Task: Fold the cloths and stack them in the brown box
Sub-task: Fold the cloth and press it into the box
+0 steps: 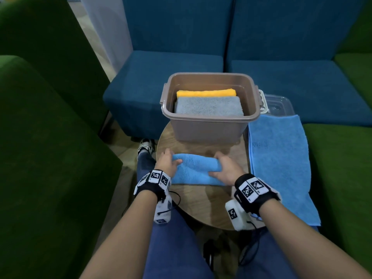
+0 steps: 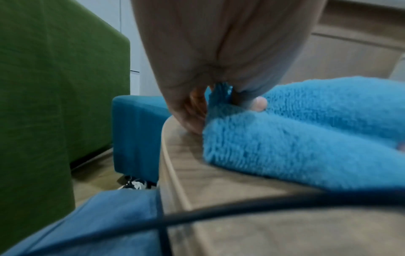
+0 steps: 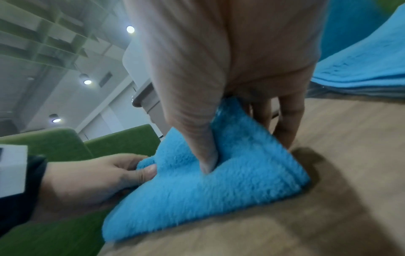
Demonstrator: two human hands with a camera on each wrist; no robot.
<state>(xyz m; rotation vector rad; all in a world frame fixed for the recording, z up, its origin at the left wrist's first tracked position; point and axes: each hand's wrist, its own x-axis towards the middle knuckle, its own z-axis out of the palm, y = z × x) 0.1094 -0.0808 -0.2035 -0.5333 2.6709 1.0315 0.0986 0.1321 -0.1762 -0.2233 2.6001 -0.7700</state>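
On the round table, near its middle, a blue cloth lies partly folded, its far layer raised. The left hand pinches the cloth's left end and the right hand grips its right end, fingers under the fold and thumb on top. Behind it, at the table's far edge, the box holds a grey cloth over an orange cloth. A second blue cloth lies flat off the table's right edge.

From the left wrist, the thumb presses into the cloth, with the fingers curled behind its end; the blur seems to hide the fingertips.

From the right wrist, the thumb digs into the top of the cloth while the fingers clamp the lifted corner from behind.
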